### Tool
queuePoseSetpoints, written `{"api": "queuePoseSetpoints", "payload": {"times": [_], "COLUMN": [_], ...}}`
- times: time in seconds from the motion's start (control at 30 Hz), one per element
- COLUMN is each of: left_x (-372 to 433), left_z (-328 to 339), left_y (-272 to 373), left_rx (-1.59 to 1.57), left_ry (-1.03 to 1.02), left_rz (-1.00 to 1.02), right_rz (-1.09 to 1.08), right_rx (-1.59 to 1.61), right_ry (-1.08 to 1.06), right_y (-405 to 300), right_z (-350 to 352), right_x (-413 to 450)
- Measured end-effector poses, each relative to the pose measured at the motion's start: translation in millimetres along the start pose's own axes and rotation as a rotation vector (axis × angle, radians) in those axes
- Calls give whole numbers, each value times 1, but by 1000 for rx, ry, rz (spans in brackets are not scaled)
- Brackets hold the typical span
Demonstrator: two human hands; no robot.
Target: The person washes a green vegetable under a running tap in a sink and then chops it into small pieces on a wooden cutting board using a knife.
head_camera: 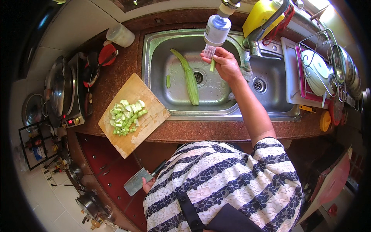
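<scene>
My right hand (227, 65) is raised over the large sink basin (162, 90), under water running from a filter tap (218, 30). A short strip of green vegetable (212, 64) is gripped in its fingers. Below, a long peeled green gourd (187, 78) lies across the basin beside the drain, with a small green piece (168, 81) to its left. My left hand (149, 184) hangs low beside my body and holds a Chinese cleaver (136, 180), its blade pointing left. Chopped green gourd pieces (126, 116) are heaped on a wooden cutting board (145, 130), whose near corner overhangs the counter edge.
A cooker with a lidded pan (59, 87) stands at the left. Behind the board are a red container (106, 55) and a plastic jar (120, 35). Right of the small basin (269, 98) sits a dish rack (316, 66). A yellow jug (261, 17) stands behind the faucet (255, 40).
</scene>
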State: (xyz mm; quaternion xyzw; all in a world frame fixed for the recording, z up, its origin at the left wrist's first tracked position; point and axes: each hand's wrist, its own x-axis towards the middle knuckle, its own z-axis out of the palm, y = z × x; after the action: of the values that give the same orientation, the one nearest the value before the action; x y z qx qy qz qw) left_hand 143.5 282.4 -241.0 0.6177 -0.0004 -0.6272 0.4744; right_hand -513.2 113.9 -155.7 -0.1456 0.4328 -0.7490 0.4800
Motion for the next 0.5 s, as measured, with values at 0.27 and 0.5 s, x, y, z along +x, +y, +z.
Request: {"api": "queuePoseSetpoints", "payload": {"times": [0.27,0.5], "left_x": [10,6], "left_z": [-32,-8], "left_y": [5,7], "left_rx": [63,-43], "left_ry": [-62,2], "left_rz": [47,98], "right_rz": [-4,-226], "right_rx": [-308,-739], "right_ry": [497,669], "right_y": [-49,-104], "right_z": [-113,-165], "right_x": [-41,-32]}}
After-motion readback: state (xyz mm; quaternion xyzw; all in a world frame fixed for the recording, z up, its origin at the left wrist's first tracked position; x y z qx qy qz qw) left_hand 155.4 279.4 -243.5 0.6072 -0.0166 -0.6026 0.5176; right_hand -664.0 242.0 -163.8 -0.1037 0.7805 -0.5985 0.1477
